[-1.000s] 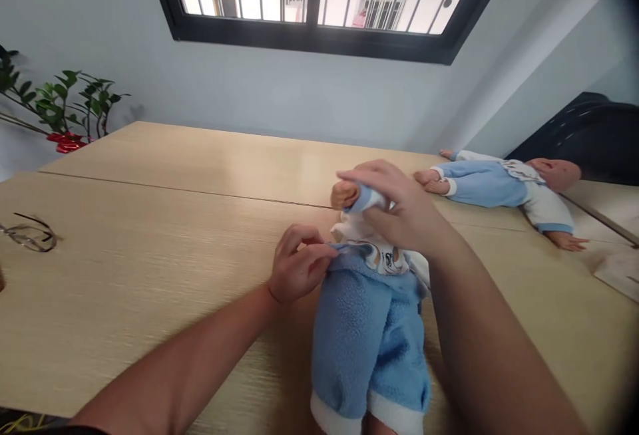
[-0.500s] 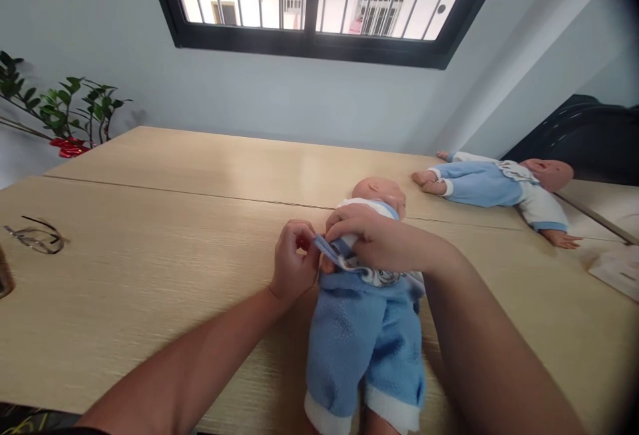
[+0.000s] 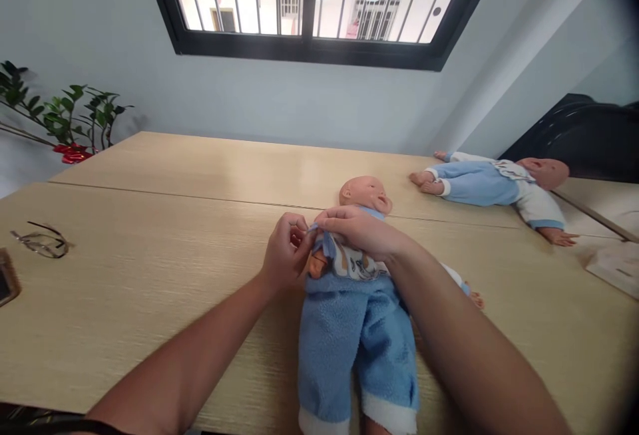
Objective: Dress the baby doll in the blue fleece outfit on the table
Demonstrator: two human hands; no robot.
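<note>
A baby doll (image 3: 364,195) lies on its back on the wooden table (image 3: 150,269), head away from me, in fluffy blue trousers (image 3: 357,342) and a white printed top. My left hand (image 3: 284,255) is closed in a pinch on the blue cuff of the doll's sleeve (image 3: 324,245) at its side. My right hand (image 3: 357,229) reaches across the doll's chest and pinches the same bit of sleeve from above. The doll's own hand shows orange just under the cuff.
A second doll (image 3: 494,182) in the same clothes lies at the back right. Spectacles (image 3: 42,242) and a dark object (image 3: 7,282) sit at the left edge. A potted plant (image 3: 64,112) stands back left. A black chair (image 3: 589,136) is at the right.
My right hand came down from the doll's raised arm to its chest, uncovering the head. Both hands now pinch the sleeve cuff together. The view shifted slightly.
</note>
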